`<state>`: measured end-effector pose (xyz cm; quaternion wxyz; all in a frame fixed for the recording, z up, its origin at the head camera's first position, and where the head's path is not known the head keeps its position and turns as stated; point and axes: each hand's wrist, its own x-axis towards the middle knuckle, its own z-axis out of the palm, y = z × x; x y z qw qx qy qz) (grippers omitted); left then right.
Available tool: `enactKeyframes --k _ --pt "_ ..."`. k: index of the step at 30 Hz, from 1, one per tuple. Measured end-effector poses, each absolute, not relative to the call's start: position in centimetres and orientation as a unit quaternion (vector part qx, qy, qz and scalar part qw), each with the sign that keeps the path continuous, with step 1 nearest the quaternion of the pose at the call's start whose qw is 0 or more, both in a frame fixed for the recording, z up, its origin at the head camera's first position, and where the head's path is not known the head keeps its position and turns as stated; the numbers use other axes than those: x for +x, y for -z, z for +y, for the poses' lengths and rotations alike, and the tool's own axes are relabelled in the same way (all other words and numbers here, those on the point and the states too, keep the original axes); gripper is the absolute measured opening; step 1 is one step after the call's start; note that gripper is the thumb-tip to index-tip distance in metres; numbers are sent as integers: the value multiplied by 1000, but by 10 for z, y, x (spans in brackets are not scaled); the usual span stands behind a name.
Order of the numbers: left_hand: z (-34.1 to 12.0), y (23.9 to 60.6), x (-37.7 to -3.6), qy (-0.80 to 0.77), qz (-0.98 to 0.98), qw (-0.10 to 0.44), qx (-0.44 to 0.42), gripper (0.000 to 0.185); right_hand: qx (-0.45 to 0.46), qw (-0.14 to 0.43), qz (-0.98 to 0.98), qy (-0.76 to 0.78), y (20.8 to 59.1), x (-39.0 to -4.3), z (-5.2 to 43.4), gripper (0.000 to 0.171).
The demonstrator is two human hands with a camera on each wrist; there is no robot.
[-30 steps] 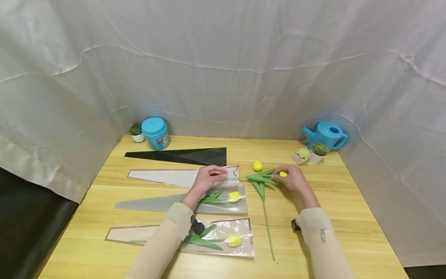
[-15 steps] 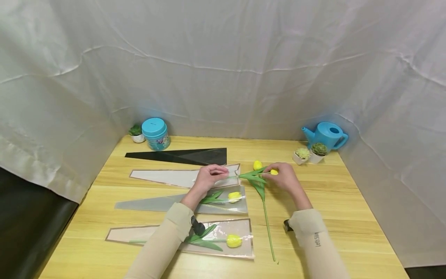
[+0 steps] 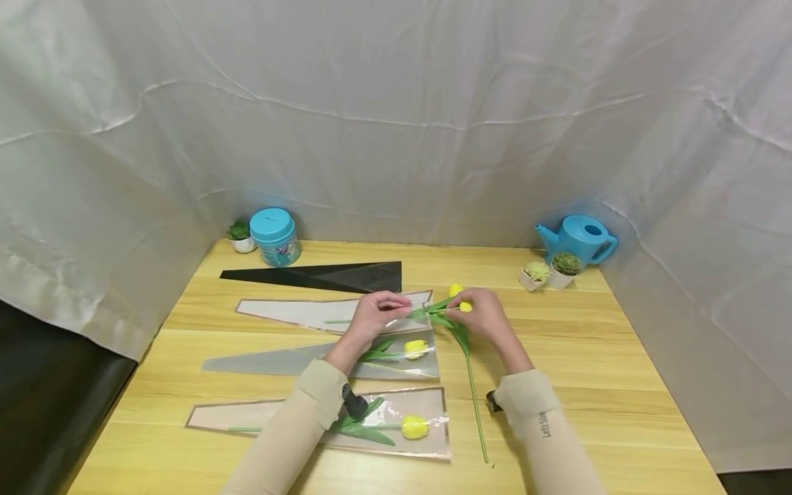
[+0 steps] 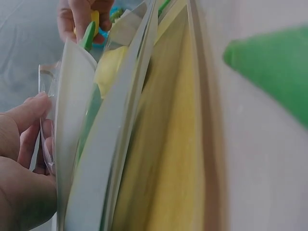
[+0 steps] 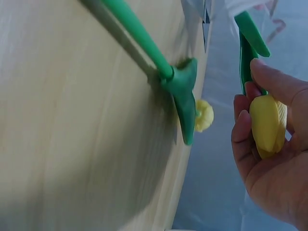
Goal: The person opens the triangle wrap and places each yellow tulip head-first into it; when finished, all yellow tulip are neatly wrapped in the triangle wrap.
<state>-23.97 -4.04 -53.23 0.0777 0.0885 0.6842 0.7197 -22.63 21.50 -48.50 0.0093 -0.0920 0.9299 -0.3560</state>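
My left hand [image 3: 377, 320] pinches the clear film at the wide open end of a white flower sleeve [image 3: 278, 311]. In the left wrist view, thumb and fingers hold the transparent film [image 4: 48, 79] away from the white backing. My right hand [image 3: 485, 317] grips a yellow artificial tulip [image 5: 269, 127] just below its bloom. The tulip's stem lies inside the white sleeve, with its green leaves at the mouth. Close by, a second yellow tulip [image 3: 474, 399] lies on the table, stem toward me, its bloom partly hidden by the right hand.
Nearer me are a grey sleeve [image 3: 266, 361] and a pinkish sleeve [image 3: 427, 443], each with a tulip inside. A black sleeve [image 3: 309, 276] lies farther back. Behind stand a blue-lidded jar [image 3: 274, 237], a blue watering can [image 3: 578, 240] and small potted succulents [image 3: 535, 276].
My right hand has moved left with the tulip, sliding its stem deeper into the white sleeve. The left hand stays almost in place on the film; the sleeve has shifted slightly right.
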Motion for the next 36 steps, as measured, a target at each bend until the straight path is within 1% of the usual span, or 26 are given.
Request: enactKeyframes --k 5,12,21,27,36 --pt "-37 533 -239 -721 683 70 95 20 -87 17 928 362 491 -225 203 9" --pt "-34 531 -236 -721 683 85 84 23 -88 17 926 367 500 -225 185 9" --pt "-34 532 -236 -716 689 82 75 25 -89 27 921 378 505 -226 184 11" --pt "-36 536 -237 -713 691 87 79 26 -104 48 921 372 509 -225 192 21" --pt "-38 538 -236 -706 698 87 82 23 -95 50 925 365 514 -221 206 35"
